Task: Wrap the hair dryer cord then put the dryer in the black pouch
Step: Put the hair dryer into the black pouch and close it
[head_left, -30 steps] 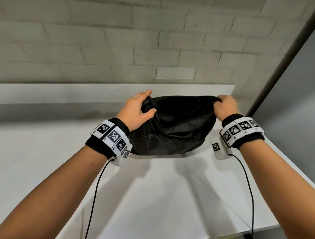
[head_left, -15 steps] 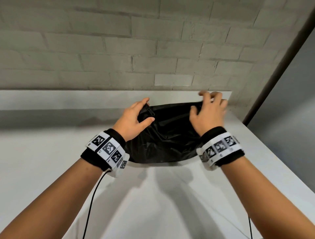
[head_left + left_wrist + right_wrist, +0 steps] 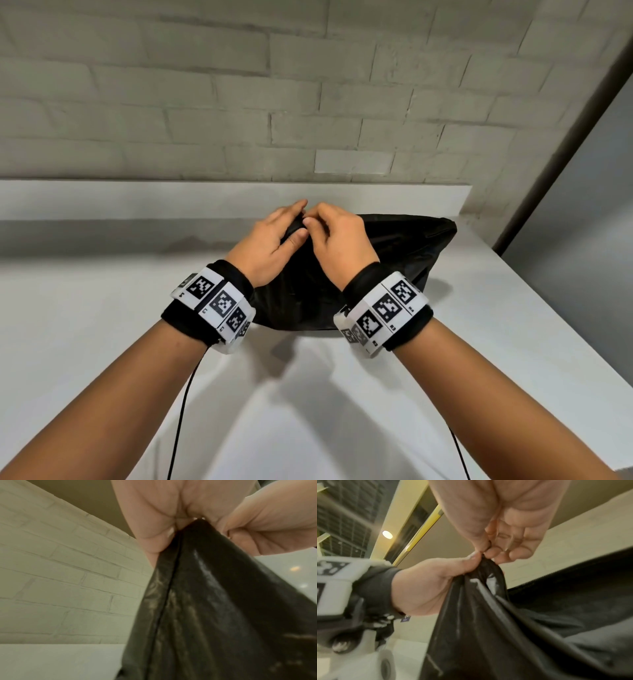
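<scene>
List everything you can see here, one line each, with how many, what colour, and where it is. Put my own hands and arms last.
black pouch: one, black, on the white table, far side, top left corner lifted
table: one, white, fills the foreground, against the wall
brick wall: one, pale grey-white, behind the table
wristbands: two, black with white marker tags, one on each wrist
cables: two, black, trailing from the wristbands
left hand: one, grips the pouch's top left corner
right hand: one, pinches the same corner, beside the left hand
</scene>
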